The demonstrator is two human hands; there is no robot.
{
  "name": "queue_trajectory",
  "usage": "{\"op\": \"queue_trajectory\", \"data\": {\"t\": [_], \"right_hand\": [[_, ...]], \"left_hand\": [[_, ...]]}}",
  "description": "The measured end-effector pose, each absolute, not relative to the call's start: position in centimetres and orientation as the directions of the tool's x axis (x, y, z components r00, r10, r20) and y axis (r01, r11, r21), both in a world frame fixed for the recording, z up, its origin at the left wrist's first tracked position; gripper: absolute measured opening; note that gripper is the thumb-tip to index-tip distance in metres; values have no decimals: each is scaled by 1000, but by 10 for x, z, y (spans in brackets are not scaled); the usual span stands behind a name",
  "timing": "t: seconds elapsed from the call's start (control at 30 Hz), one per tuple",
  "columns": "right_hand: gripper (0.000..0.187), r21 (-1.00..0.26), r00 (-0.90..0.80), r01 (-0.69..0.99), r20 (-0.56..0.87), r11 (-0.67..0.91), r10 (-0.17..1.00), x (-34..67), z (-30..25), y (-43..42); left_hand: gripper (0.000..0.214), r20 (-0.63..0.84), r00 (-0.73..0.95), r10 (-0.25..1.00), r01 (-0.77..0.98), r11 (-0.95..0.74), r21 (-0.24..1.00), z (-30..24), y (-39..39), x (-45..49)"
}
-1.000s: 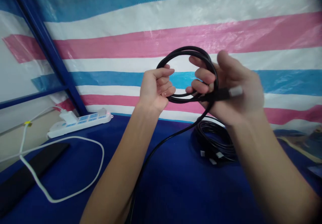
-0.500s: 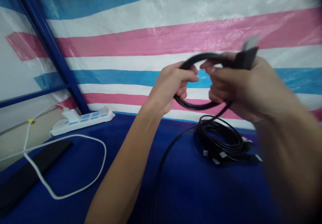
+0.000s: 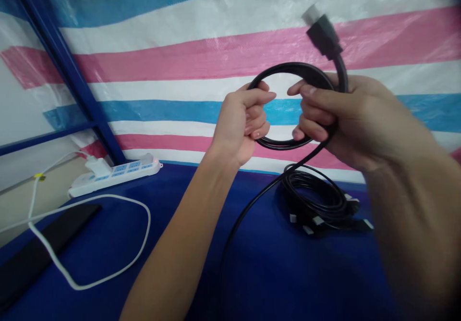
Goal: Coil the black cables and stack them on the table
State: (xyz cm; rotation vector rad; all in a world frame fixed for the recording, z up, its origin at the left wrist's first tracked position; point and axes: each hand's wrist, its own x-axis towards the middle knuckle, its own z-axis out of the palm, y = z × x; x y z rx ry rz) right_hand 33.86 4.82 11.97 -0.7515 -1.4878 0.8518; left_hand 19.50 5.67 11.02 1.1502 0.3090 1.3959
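Observation:
A black HDMI-type cable (image 3: 284, 67) is held up in a round coil between my two hands. My left hand (image 3: 247, 117) closes its fingers round the coil's left side. On the opposite side my right hand (image 3: 334, 109) pinches the coil between thumb and fingers. The cable's plug (image 3: 324, 35), black with a pale cap or tip, sticks up above my right hand and is slightly blurred. From the coil's lower right, a loose length (image 3: 248, 208) runs down and left to the table, out of sight at the bottom.
Beneath my right hand lies a pile of coiled black cables (image 3: 313, 198) with pale-tipped plugs. At the left are a white power strip (image 3: 118, 174), a white cord (image 3: 144, 234) and a dark flat object (image 3: 50, 244) on the blue table (image 3: 288, 273). A striped sheet (image 3: 180, 56) hangs behind.
The plug has swung up and left, now pointing upward above my right hand. The coil looks rounder, with its strands closer together. Both hands stay in nearly the same place.

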Motion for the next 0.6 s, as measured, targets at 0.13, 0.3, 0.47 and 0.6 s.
{"op": "queue_trajectory", "data": {"t": [0.13,0.3,0.47,0.6], "right_hand": [[17,-759,-96,184,619,625,780,353,118,45],[43,-456,-236,615,673,644,701,374,121,37],[45,-82,-350,835,685,544,639,352,129,28],[35,-422,-102,605,800,675,591,347,127,31]], "left_hand": [[13,507,551,662,-444,-282,850,108,57,186],[75,334,846,416,-244,-256,935,110,50,183],[35,256,781,570,56,-472,880,114,43,182],[27,530,669,520,-205,-557,805,117,37,178]]}}
